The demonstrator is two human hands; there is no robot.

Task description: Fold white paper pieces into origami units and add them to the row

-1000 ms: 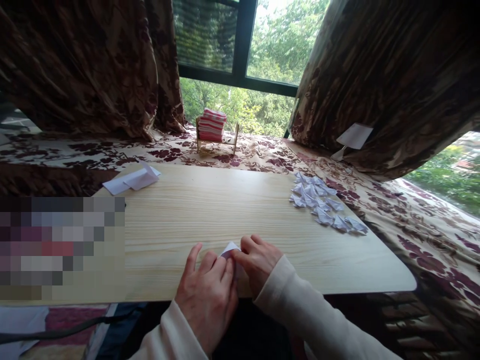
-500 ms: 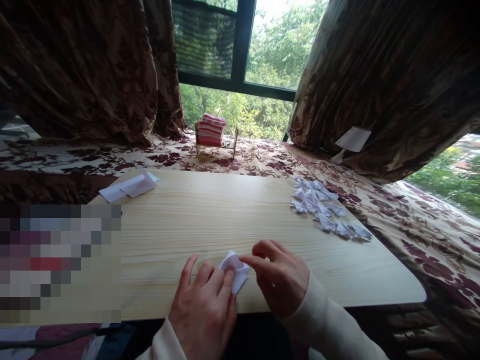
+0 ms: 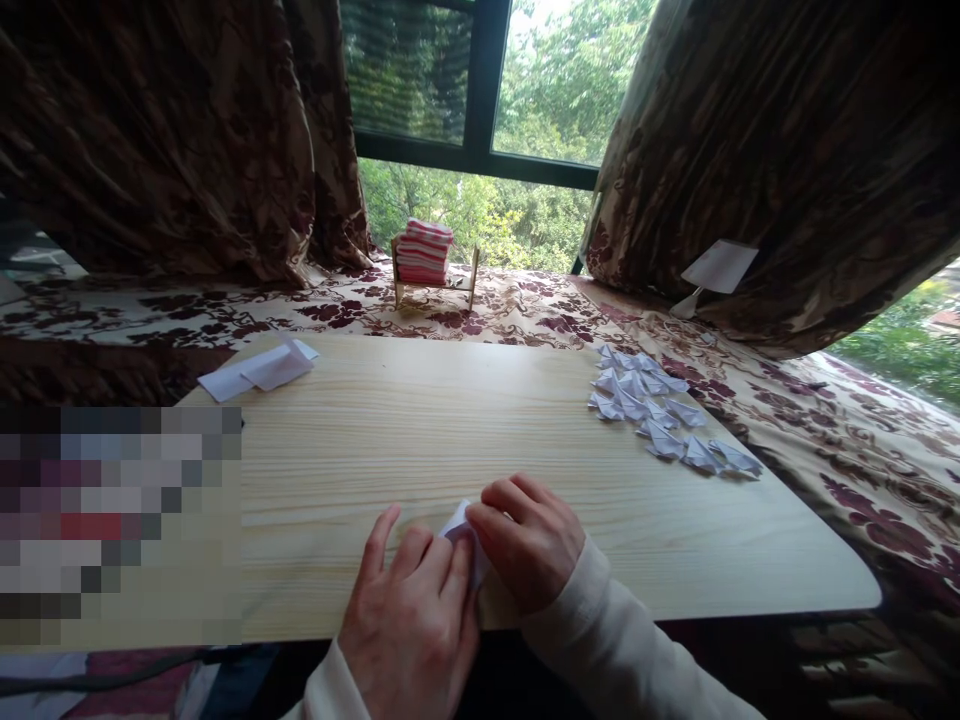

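A small folded piece of white paper lies at the near edge of the wooden table, partly covered by both hands. My left hand holds it down, its index finger pressed on the paper and its little finger raised. From the right, my right hand pinches the paper's upper right edge between thumb and curled fingers. The lower part of the paper is mostly hidden under the fingers.
Several small folded paper pieces are grouped at the table's right side. Flat white paper strips lie at the far left corner. Beyond the table, a small wooden rack holds striped cloths, and a white lamp stands right.
My right hand has moved left onto the paper, its extended index finger now curled into a pinch. The left hand stays in place. The view has shifted slightly.
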